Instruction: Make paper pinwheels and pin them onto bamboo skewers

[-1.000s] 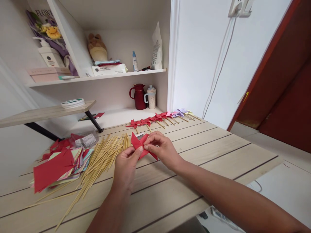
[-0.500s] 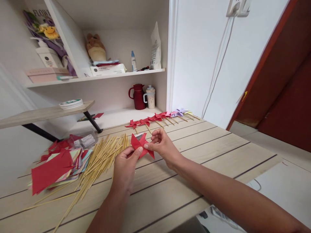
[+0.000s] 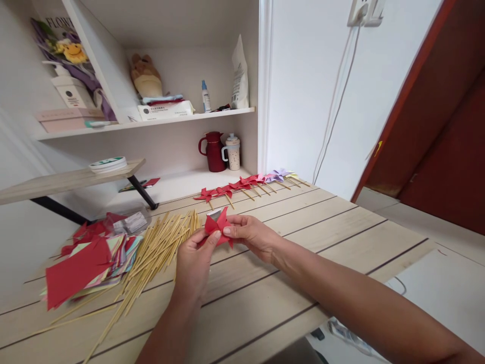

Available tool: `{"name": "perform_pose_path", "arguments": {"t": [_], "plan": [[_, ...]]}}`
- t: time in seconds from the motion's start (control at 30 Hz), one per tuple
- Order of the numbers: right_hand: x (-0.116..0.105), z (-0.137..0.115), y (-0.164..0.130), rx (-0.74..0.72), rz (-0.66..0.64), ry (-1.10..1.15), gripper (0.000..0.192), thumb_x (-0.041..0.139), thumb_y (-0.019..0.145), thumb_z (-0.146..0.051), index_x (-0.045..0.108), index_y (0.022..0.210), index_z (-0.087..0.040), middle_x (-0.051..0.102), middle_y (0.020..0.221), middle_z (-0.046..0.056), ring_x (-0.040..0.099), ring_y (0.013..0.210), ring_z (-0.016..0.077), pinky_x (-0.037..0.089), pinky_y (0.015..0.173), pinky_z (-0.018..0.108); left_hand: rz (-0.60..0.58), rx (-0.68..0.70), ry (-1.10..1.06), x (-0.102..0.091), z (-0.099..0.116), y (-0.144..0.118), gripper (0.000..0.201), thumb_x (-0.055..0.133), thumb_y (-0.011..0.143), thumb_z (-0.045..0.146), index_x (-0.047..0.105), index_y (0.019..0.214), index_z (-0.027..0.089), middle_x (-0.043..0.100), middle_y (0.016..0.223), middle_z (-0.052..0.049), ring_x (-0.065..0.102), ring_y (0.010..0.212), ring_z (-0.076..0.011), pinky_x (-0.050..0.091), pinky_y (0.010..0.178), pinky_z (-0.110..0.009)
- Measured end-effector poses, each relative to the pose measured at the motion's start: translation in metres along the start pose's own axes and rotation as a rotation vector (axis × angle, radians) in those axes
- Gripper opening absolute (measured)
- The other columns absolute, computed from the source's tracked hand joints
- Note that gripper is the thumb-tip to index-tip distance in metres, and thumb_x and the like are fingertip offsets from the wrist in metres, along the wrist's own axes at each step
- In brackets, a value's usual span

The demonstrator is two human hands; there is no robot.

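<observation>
Between my hands is a red paper pinwheel [image 3: 221,221] with folded, pointed blades, held above the table. My left hand [image 3: 197,255] pinches its left side, thumb near the centre. On its right side my right hand [image 3: 253,233] grips it, the thumb close to the middle and the fingers curled behind. My fingers hide part of the paper. Just beyond it lies a small grey object, partly covered. To the left is a pile of thin wooden sticks [image 3: 161,250]. Farther back, finished pinwheels on sticks [image 3: 242,184] lie in a row, in red, pink, purple and yellow.
A stack of coloured paper with a red sheet [image 3: 78,273] on top lies at the left. Behind it are a clear plastic box [image 3: 134,221] and a small raised shelf [image 3: 109,174]. A red jug [image 3: 215,152] and a cup [image 3: 234,153] stand at the back.
My right hand has lowered and its fingers have curled behind the pinwheel, with the right blade now mostly covered. My left hand keeps its pinch. The view has shifted slightly.
</observation>
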State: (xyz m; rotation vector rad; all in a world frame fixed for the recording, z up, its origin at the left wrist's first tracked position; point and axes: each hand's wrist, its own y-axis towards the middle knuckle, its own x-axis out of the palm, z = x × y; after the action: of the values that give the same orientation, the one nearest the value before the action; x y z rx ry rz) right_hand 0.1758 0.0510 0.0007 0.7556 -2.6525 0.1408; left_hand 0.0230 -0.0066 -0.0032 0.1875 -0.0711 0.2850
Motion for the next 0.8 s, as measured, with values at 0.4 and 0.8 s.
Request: {"name": "perform_pose_path", "arguments": {"t": [0.4, 0.8], "plan": [[0.009, -0.003, -0.003, -0.093, 0.120, -0.029, 0.032, 0.096, 0.052, -0.031, 0.071, 0.066, -0.016, 0.070, 0.069, 0.001, 0.056, 0.065, 0.0130, 0.040, 0.069, 0.030, 0.031, -0.050, 0.043, 0.004, 0.002, -0.001, 0.035, 0.080, 0.073, 0.041, 0.080, 0.098, 0.016, 0.080, 0.091, -0.009, 0.071, 0.090, -0.0253, 0.051, 0.091, -0.039], [0.009, 0.002, -0.005, -0.161, 0.158, -0.092, 0.027, 0.090, 0.058, -0.030, 0.067, 0.063, -0.018, 0.063, 0.063, -0.002, 0.050, 0.061, 0.0126, 0.037, 0.065, 0.030, -0.054, -0.079, -0.090, 0.008, 0.009, -0.005, 0.031, 0.082, 0.070, 0.037, 0.079, 0.093, 0.016, 0.080, 0.093, -0.010, 0.073, 0.095, -0.0264, 0.053, 0.089, -0.037]]}}
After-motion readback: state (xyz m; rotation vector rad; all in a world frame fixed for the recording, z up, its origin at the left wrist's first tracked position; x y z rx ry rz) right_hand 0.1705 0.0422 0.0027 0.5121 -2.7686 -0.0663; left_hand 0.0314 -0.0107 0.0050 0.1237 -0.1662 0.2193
